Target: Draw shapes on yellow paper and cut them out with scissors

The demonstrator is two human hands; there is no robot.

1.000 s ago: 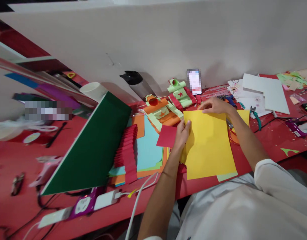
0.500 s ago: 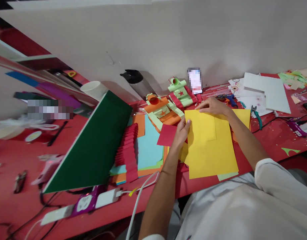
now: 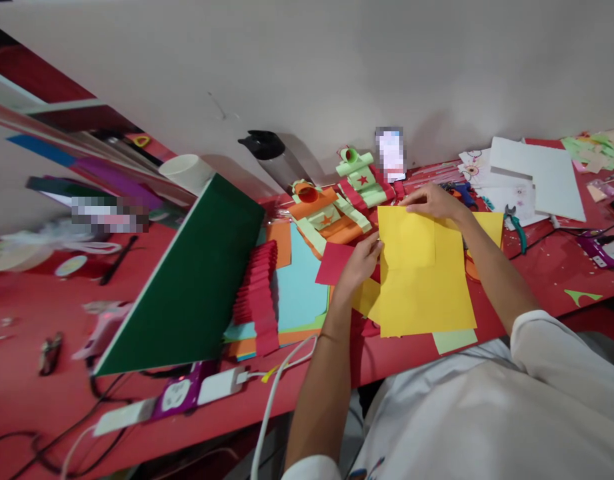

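Yellow sheet: the large yellow sheet (image 3: 424, 300) is at the near edge of the counter (image 3: 554, 280), partly over a pale green piece (image 3: 454, 341).
Left hand: the left hand (image 3: 359, 263) has its fingers pinched on the sheet's left side.
Right hand: the right hand (image 3: 439, 202) touches the sheet's top with bent fingers; whether they grip it, I cannot tell.
Marks on the yellow: a second ago the face looked plain; half a second ago a small rectangle showed near the top; now lines run both across and down. Creases or a second layer, I cannot tell.
What that means: the sheet seems to be mid-handling, its layers or folds perhaps not yet settled.
Beside the left wrist: a red square (image 3: 331, 262) and a smaller yellow piece (image 3: 369, 301).
Counter's far edge: a green paper figure (image 3: 361, 179), an orange paper figure (image 3: 329, 220) and a phone (image 3: 391, 157).
Beyond the right forearm: teal-handled pliers (image 3: 517, 230).
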